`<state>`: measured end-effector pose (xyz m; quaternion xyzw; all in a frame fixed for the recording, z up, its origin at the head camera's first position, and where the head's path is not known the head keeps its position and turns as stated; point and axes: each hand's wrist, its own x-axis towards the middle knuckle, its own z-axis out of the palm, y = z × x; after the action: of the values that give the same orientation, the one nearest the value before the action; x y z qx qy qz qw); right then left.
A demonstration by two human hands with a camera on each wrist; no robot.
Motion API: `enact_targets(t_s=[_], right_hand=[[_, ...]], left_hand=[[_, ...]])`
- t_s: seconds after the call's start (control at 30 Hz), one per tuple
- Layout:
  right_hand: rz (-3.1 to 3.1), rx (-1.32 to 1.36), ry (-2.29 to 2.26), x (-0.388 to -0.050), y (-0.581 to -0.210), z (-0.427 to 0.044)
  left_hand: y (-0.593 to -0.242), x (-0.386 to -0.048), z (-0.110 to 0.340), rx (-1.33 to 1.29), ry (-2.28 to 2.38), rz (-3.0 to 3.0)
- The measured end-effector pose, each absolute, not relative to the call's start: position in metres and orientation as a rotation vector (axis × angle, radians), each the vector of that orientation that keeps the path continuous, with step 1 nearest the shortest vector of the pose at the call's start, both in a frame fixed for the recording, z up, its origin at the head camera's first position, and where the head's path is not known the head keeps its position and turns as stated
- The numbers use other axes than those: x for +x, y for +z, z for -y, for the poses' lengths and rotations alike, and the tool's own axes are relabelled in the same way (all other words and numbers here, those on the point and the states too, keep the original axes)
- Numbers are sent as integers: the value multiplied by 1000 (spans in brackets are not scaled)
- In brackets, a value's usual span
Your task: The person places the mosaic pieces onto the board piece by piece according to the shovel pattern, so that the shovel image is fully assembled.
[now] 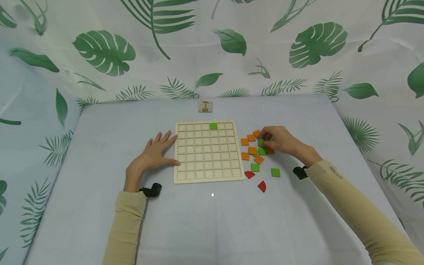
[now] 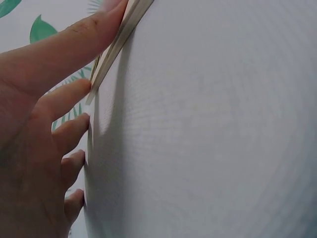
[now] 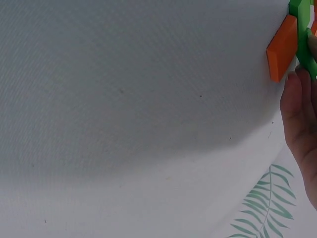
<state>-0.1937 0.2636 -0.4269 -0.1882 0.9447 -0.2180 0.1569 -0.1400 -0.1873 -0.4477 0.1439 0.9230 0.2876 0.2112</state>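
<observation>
The right hand (image 1: 281, 140) pinches a green tile (image 1: 261, 142) between thumb and fingers, among the loose pieces; the left hand (image 1: 154, 156) lies spread and relaxed, touching the near-side edge of the grid board (image 1: 208, 181), its thumb over the rim; the board sits between the hands on the desk (image 1: 185, 224).

The pinched tile could slip or bring a neighbour along, since another green tile (image 1: 262, 151) and an orange tile (image 1: 270, 150) lie crowded right under the right hand; its fingers could also scatter the orange tiles (image 1: 251, 138) just beside it; the board could skew if the left hand pushed sideways, as it only rests against one edge.

As for containers, the board's cells hold one green square (image 1: 213, 126), in the row farthest from the person, beyond the left hand's fingertips; the other cells are bare; two red pieces (image 1: 262, 186) lie outside it, nearer the person than the right hand.
</observation>
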Motion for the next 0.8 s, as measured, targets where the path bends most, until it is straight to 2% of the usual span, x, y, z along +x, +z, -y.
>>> enact_targets(t_s=[0.27,0.8], right_hand=[[-2720,-610,-671,-192,-425,-266],[-2612,-437,-841,-196,-419,-257]], left_hand=[[-448,-140,188,399,803,-2568],[-449,-140,188,423,825,-2579]])
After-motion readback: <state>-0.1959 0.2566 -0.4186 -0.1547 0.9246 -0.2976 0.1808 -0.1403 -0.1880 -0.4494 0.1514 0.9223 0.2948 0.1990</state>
